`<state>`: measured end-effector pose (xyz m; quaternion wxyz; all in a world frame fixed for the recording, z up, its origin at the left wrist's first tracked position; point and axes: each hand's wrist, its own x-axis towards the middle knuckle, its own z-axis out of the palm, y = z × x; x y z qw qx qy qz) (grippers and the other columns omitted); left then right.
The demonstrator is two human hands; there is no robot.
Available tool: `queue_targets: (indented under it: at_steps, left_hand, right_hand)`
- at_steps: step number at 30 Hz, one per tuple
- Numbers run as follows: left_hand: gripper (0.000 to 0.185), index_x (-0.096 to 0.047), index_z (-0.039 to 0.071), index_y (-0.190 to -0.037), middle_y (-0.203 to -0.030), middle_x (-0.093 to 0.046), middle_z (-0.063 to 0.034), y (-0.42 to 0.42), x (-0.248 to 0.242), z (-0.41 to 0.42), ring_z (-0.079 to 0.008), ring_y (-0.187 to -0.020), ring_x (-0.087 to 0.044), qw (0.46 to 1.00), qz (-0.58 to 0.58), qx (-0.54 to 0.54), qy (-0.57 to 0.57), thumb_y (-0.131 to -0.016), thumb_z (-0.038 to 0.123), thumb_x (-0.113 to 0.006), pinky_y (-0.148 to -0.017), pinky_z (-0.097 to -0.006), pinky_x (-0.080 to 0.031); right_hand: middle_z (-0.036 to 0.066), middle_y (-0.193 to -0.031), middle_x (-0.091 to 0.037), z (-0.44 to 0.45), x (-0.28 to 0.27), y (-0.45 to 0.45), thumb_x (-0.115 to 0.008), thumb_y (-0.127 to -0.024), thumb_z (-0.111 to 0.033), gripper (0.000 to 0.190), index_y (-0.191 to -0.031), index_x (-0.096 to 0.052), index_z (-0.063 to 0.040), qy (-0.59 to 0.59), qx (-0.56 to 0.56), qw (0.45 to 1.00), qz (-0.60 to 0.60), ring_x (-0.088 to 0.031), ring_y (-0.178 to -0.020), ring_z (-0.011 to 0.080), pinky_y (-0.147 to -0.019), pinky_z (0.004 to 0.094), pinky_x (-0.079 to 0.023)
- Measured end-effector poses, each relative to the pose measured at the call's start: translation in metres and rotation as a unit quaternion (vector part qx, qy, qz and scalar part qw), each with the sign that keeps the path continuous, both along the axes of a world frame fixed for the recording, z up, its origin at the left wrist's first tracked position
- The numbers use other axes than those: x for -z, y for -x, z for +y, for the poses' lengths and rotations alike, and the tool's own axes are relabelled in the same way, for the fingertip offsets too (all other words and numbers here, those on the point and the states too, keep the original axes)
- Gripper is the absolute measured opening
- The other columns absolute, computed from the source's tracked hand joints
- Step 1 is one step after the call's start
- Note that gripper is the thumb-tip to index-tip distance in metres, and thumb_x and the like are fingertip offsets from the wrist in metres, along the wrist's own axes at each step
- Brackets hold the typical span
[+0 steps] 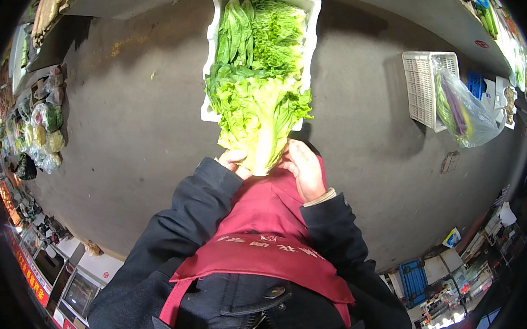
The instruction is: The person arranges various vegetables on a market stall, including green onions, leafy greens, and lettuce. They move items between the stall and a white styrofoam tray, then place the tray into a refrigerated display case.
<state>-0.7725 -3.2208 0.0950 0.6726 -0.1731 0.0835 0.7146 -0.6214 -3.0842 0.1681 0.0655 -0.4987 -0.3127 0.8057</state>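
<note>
A pale green leafy lettuce head [266, 119] lies in front of me, its cut base towards my red apron [265, 210]. My left hand [235, 162] holds its lower left side, partly hidden beneath the leaves. On the right side of the base, my right hand [302, 167] grips the lettuce with curled fingers. The lettuce's leafy top overlaps the near end of a white foam box [313, 45]. Inside that box are long dark green leafy stalks [236, 31] on the left and frilly light green leaves [278, 38] on the right.
A white plastic crate [417, 88] stands on the grey floor at the right, with a clear plastic bag of vegetables [468, 113] against it. Bagged vegetables [43, 135] lie along the left. A blue crate [412, 282] is at the lower right. Produce stands line both upper corners.
</note>
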Motion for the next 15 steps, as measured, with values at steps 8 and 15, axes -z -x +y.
queue_targets:
  at_steps: [8, 15]
  left_hand:
    - [0.083, -0.038, 0.004, -0.158, -0.155, -0.052, -0.0175, -0.046, -0.03, 0.039, -0.0344, -0.142, -0.051, 0.995, 0.065, 0.028, 0.071, -0.086, 0.02, -0.075, -0.123, -0.0513, -0.036]
    - [0.076, -0.043, 0.002, -0.155, -0.148, -0.058, -0.0173, -0.127, -0.063, 0.151, -0.0334, -0.135, -0.057, 0.986, 0.123, 0.109, 0.027, -0.087, 0.017, -0.074, -0.117, -0.0485, -0.043]
  right_hand:
    - [0.003, -0.111, -0.065, 0.049, -0.013, -0.044, -0.068, -0.102, -0.012, 0.025, -0.123, -0.062, 0.0, -0.117, -0.026, 0.992, -0.031, -0.066, -0.091, 0.0104, -0.076, 0.0255, -0.056]
    - [-0.002, -0.081, -0.058, 0.201, -0.087, -0.146, -0.078, -0.088, 0.001, 0.031, -0.117, -0.069, -0.001, -0.512, -0.099, 0.848, -0.091, -0.053, -0.07, 0.0082, -0.065, 0.0251, -0.048]
